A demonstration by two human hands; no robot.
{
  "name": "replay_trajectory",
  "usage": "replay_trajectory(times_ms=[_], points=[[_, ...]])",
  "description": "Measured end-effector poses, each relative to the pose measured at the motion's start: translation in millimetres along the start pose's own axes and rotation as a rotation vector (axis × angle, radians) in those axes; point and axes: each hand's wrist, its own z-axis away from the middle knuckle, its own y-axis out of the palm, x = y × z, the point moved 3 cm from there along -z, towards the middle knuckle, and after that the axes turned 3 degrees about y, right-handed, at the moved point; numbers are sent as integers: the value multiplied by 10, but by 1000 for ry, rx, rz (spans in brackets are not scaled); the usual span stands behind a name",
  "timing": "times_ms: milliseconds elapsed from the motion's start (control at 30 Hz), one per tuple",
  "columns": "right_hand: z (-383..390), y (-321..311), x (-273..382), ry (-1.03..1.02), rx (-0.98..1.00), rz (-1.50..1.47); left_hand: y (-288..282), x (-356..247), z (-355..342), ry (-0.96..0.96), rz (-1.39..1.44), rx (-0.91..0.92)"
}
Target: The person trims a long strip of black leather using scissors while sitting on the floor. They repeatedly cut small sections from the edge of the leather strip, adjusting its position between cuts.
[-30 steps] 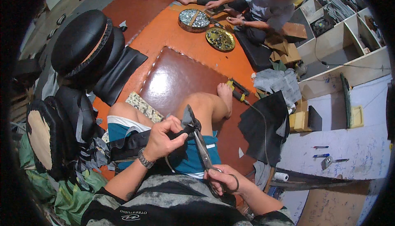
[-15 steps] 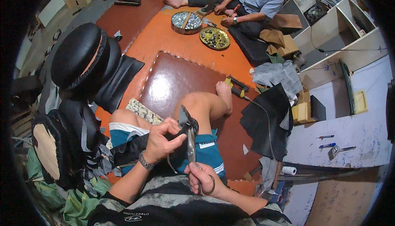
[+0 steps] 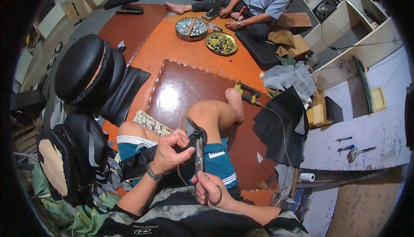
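Observation:
My left hand (image 3: 171, 153) pinches a strip of black leather-like material (image 3: 136, 162) that trails across my lap to the left. Its folded, greyish end (image 3: 194, 130) sticks up past my fingertips. In my right hand (image 3: 214, 190) is a pair of metal scissors (image 3: 199, 156), with thumb and fingers round the handles. The blades point away from me and meet the material just right of my left fingers. Their tips are hidden by its folds.
Round black cushions (image 3: 82, 71) stand at the left. A stapler-like air tool (image 3: 246, 93) with a hose lies by my foot, beside black sheets (image 3: 276, 129). Farther off, a co-worker (image 3: 258, 4) sits near a tin of metal pieces (image 3: 192, 28) and a golden tray (image 3: 221, 43).
The scissor handles have come closer together in my right hand. My left hand keeps its pinch on the strip. The whole view has shifted slightly.

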Motion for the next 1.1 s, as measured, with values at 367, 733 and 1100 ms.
replay_trajectory(times_ms=[367,733,1100], points=[[111,-268,204,131,73,115,-5,36,5,-28,124,-144],[240,-564,358,161,231,49,249,-266,-194,-22,-505,-192],[228,-552,428,199,277,161,224,-190,-141,-75,-556,-200]])
